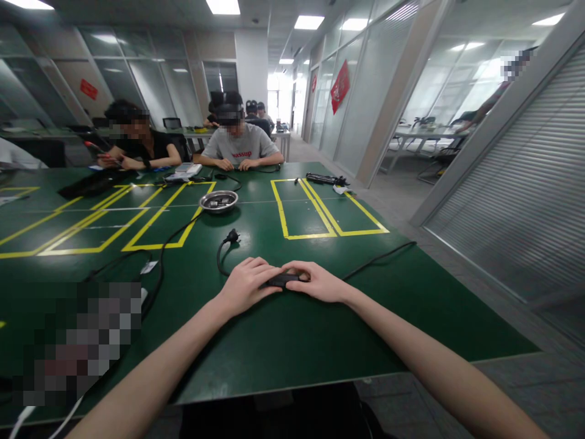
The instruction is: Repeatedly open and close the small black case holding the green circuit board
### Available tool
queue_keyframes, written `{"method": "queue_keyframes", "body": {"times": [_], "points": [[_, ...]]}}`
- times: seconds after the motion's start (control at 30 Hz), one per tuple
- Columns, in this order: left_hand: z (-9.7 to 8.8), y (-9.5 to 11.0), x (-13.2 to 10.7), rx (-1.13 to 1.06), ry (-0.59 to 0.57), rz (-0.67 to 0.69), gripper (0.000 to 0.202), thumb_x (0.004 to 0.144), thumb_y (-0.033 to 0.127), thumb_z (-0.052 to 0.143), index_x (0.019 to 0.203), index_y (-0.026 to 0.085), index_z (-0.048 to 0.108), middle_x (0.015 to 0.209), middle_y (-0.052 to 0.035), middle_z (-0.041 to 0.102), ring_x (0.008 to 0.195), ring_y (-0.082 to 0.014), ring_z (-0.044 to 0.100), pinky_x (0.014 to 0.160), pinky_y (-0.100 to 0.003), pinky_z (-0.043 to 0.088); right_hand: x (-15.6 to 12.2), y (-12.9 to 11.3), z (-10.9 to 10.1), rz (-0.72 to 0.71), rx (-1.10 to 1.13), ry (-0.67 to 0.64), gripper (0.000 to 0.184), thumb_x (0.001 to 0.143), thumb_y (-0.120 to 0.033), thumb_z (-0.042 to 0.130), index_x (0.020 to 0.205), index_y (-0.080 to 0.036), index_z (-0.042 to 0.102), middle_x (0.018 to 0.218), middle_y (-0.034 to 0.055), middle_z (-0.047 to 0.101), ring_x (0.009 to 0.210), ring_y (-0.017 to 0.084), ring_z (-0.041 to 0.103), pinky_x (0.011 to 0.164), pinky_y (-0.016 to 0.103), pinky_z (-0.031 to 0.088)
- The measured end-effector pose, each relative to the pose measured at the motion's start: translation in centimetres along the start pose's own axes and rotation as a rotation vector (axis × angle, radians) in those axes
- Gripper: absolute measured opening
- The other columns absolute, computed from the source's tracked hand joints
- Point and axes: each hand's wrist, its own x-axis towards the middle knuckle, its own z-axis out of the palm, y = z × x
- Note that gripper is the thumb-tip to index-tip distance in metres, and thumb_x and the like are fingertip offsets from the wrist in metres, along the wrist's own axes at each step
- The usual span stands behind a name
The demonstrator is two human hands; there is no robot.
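Note:
Both of my hands rest on the green table [292, 341], meeting over a small black block [282, 280], likely a power adapter. My left hand [247, 283] curls its fingers over the block's left end. My right hand [317, 281] covers its right end with bent fingers. A black cable [379, 258] runs from under my right hand toward the table's right edge. Another black cable loops from the block to a plug [233, 236] lying just beyond my hands.
A metal bowl [219, 200] with small parts sits farther out, among yellow taped rectangles [315, 210]. Black cables trail off to the left. Two people sit at the far side working with their own hands. A black tool [326, 179] lies at the far right. The table edge drops off right.

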Motion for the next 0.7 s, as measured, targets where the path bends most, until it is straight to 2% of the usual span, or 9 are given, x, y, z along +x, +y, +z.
{"method": "queue_keyframes", "body": {"times": [0.1,0.2,0.27,0.37,0.47,0.53,0.63,0.7], "points": [[0.0,0.0,0.1,0.016,0.056,-0.058,0.044,0.099,0.033,0.064,0.141,0.021,0.058,0.135,-0.0132,0.068,0.122,-0.0282,0.061,0.103,-0.046,0.05,0.5,0.7,-0.2,-0.023,-0.026,0.143,0.039,0.087,-0.04,0.07,0.119,-0.017,0.075,0.12,0.0097,0.076,0.109,0.028,0.071,0.098,0.045,0.057],[-0.3,0.0,0.0,0.012,0.069,-0.105,0.05,0.098,0.029,0.064,0.146,0.025,0.054,0.148,-0.0132,0.059,0.134,-0.0304,0.055,0.111,-0.052,0.046,0.9,1.7,-2.0,0.021,-0.068,0.381,0.044,0.087,-0.043,0.069,0.121,-0.017,0.077,0.119,0.01,0.078,0.106,0.03,0.073,0.097,0.047,0.057],[-0.3,-0.1,-0.1,-0.018,0.039,-0.11,0.046,0.097,0.027,0.063,0.143,0.026,0.057,0.147,-0.0123,0.06,0.134,-0.0302,0.055,0.111,-0.052,0.046,1.1,2.5,-4.4,0.052,-0.117,0.584,0.046,0.086,-0.045,0.069,0.12,-0.016,0.078,0.112,0.0099,0.08,0.098,0.03,0.074,0.091,0.046,0.06],[-0.2,0.0,-0.3,-0.068,-0.008,-0.099,0.04,0.097,0.026,0.063,0.137,0.024,0.062,0.143,-0.0126,0.063,0.131,-0.0298,0.057,0.11,-0.052,0.048,1.3,3.7,-9.1,0.065,-0.162,0.84,0.051,0.085,-0.047,0.07,0.12,-0.012,0.077,0.098,0.0097,0.081,0.097,0.031,0.074,0.087,0.045,0.06],[0.0,0.1,-0.2,-0.103,-0.048,-0.096,0.036,0.097,0.026,0.064,0.133,0.023,0.065,0.14,-0.0122,0.065,0.129,-0.029,0.058,0.109,-0.052,0.048,0.9,4.8,-13.8,-0.004,-0.249,1.118,0.049,0.086,-0.046,0.067,0.117,-0.01,0.078,0.104,0.014,0.08,0.106,0.032,0.072,0.093,0.045,0.057],[0.0,0.1,-0.1,-0.122,-0.073,-0.102,0.035,0.096,0.026,0.065,0.131,0.022,0.066,0.138,-0.0116,0.066,0.128,-0.0284,0.059,0.109,-0.051,0.048,0.3,5.6,-16.0,-0.02,-0.341,1.279,0.049,0.086,-0.045,0.065,0.117,-0.009,0.078,0.111,0.0165,0.079,0.109,0.033,0.071,0.095,0.045,0.055],[0.0,0.2,0.0,-0.144,-0.1,-0.113,0.031,0.096,0.025,0.066,0.127,0.022,0.068,0.136,-0.0107,0.068,0.126,-0.028,0.06,0.109,-0.05,0.048,-1.2,7.3,-17.4,0.021,-0.546,1.364,0.051,0.089,-0.046,0.059,0.123,-0.011,0.076,0.115,0.0164,0.078,0.105,0.033,0.072,0.09,0.043,0.056],[0.0,0.2,-0.1,-0.157,-0.114,-0.12,0.029,0.096,0.026,0.065,0.125,0.023,0.069,0.135,-0.0097,0.068,0.125,-0.0277,0.061,0.108,-0.049,0.048,-2.1,8.6,-17.5,0.117,-0.706,1.317,0.05,0.089,-0.046,0.059,0.124,-0.014,0.076,0.112,0.0149,0.079,0.099,0.033,0.073,0.088,0.041,0.056]]}}
